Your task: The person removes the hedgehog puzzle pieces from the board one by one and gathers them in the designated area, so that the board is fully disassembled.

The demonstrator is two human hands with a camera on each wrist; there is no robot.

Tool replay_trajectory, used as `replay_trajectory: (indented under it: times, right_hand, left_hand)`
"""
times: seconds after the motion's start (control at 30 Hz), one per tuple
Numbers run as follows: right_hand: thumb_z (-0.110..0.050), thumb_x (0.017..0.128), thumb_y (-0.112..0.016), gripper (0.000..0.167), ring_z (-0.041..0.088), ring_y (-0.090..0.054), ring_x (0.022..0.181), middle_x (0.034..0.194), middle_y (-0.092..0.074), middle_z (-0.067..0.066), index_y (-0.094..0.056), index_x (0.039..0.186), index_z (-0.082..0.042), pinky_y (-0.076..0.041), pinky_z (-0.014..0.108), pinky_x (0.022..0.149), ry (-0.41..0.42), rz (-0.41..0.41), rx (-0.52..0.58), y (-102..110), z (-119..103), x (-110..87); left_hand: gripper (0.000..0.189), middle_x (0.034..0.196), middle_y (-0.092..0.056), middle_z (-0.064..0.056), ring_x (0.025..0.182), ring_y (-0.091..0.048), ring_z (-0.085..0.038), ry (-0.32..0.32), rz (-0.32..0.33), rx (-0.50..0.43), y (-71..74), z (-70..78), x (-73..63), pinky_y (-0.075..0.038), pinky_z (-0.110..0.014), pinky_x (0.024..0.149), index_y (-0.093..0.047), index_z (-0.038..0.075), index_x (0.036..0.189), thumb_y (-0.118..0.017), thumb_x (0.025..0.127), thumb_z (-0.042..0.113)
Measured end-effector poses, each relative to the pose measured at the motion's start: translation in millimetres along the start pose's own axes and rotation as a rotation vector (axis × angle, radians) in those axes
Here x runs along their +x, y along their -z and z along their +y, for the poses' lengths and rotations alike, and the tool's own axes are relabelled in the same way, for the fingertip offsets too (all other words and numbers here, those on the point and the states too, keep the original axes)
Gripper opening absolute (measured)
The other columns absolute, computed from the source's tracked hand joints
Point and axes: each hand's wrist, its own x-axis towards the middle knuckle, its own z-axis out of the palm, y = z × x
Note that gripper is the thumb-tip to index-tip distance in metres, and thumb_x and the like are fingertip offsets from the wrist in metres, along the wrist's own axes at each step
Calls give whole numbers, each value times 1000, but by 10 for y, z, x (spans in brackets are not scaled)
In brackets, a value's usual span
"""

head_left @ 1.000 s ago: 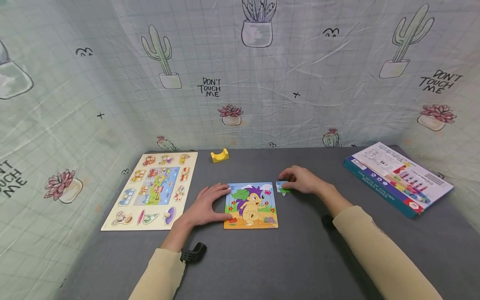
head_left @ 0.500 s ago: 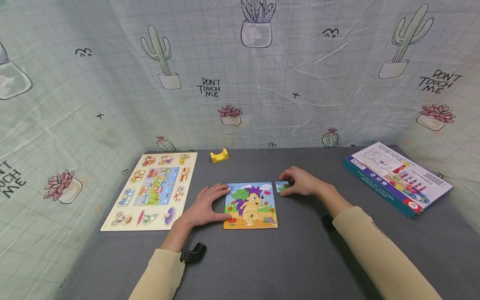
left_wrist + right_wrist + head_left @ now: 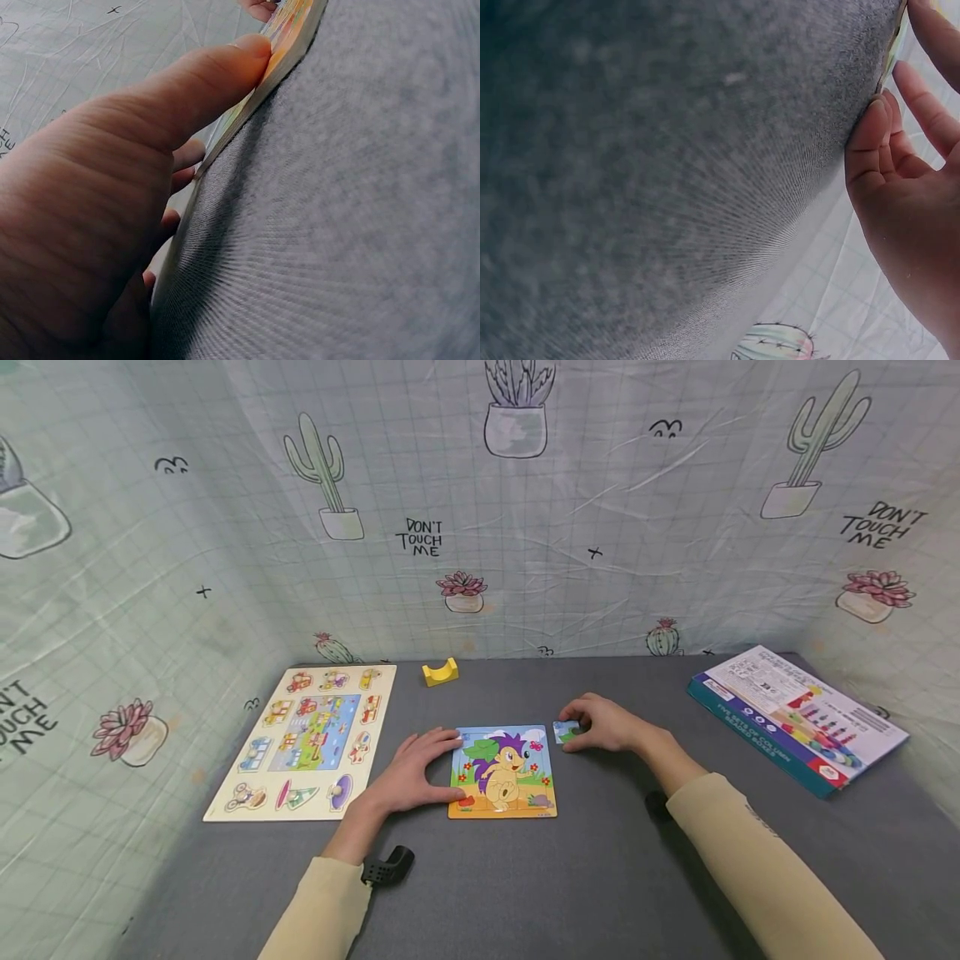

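A square hedgehog jigsaw puzzle (image 3: pixel 502 777) lies on the grey table in the middle of the head view. My left hand (image 3: pixel 408 774) rests at its left side, fingers extended toward the upper left corner and thumb on the lower left edge. The left wrist view shows the thumb (image 3: pixel 214 79) lying over the puzzle's rim. Just right of the puzzle, my right hand (image 3: pixel 609 724) pinches a small blue and green puzzle piece (image 3: pixel 563 732) between thumb and fingers, low at the tabletop. Part of the piece is hidden behind the fingertips.
A cream vehicle peg puzzle board (image 3: pixel 258 802) lies to the left. Behind sits a yellow curved block (image 3: pixel 440 672). At the right is a flat teal and white game box (image 3: pixel 798 718). Cactus-printed cloth (image 3: pixel 570 502) hangs at the back and sides.
My right thumb has shifted down along the small piece, and the green part no longer sticks out below it. The left hand and hedgehog puzzle have stayed put.
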Motion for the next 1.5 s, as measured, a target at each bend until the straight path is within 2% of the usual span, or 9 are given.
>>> replay_trajectory:
  times: [0.4, 0.63, 0.7, 0.87, 0.93, 1.07, 1.33, 1.5]
  right_hand:
    - [-25, 87, -82, 48, 31, -57, 103, 117, -57, 15, -65, 124, 2, -48, 50, 92, 27, 21, 8, 39, -34, 5]
    - [-27, 90, -79, 50, 30, -58, 104, 120, -61, 15, -63, 127, 2, -50, 47, 90, 60, 19, 42, -13, -309, 96]
    - [-25, 90, -79, 49, 28, -60, 101, 120, -62, 16, -63, 127, 3, -53, 42, 83, 62, 12, 63, -52, -398, 143]
    - [-21, 90, -79, 46, 21, -63, 92, 120, -64, 16, -63, 127, 4, -55, 34, 76, 65, -4, 85, -184, -590, 255]
    - [-21, 91, -78, 46, 19, -64, 92, 120, -64, 15, -64, 127, 3, -55, 35, 81, 71, -23, 74, -241, -651, 295]
    - [-22, 91, -78, 45, 17, -62, 91, 118, -64, 13, -64, 128, 2, -54, 35, 84, 80, -63, 52, -323, -748, 362]
    - [-21, 90, -78, 45, 17, -59, 90, 113, -63, 9, -64, 127, 1, -52, 34, 83, 73, -76, 13, -389, -823, 416]
    - [-26, 89, -79, 47, 19, -56, 95, 113, -60, 7, -65, 127, -1, -51, 37, 88, 44, -87, -18, -417, -848, 403]
  left_hand:
    - [83, 156, -42, -8, 149, -25, -31, -4, 0, -6, 3, 1, -3, -7, -57, 119, -53, 11, 148, -81, 80, 50]
    - [83, 156, -43, -8, 149, -25, -32, -5, 0, -10, 1, -10, -10, -8, -57, 119, -53, 11, 148, -81, 81, 50]
    - [83, 156, -42, -8, 149, -24, -31, 0, -2, -10, 2, -11, -12, -7, -57, 119, -53, 11, 148, -81, 81, 50]
    - [82, 156, -43, -8, 149, -25, -31, 6, 0, -1, -1, -11, -9, -7, -57, 119, -53, 11, 148, -81, 81, 50]
    - [83, 155, -43, -8, 149, -25, -31, 7, 1, 1, -2, -8, -8, -7, -57, 119, -53, 11, 148, -81, 81, 51]
    - [83, 155, -43, -8, 149, -25, -31, 6, -1, -2, -4, -3, -4, -7, -57, 119, -53, 11, 148, -81, 81, 51]
    - [83, 156, -42, -8, 149, -26, -31, 5, -3, -9, 7, 28, -9, -7, -57, 119, -53, 11, 148, -81, 81, 51]
    - [83, 156, -42, -9, 149, -25, -31, 9, -6, -17, 18, 31, -7, -7, -57, 119, -52, 11, 148, -81, 81, 50]
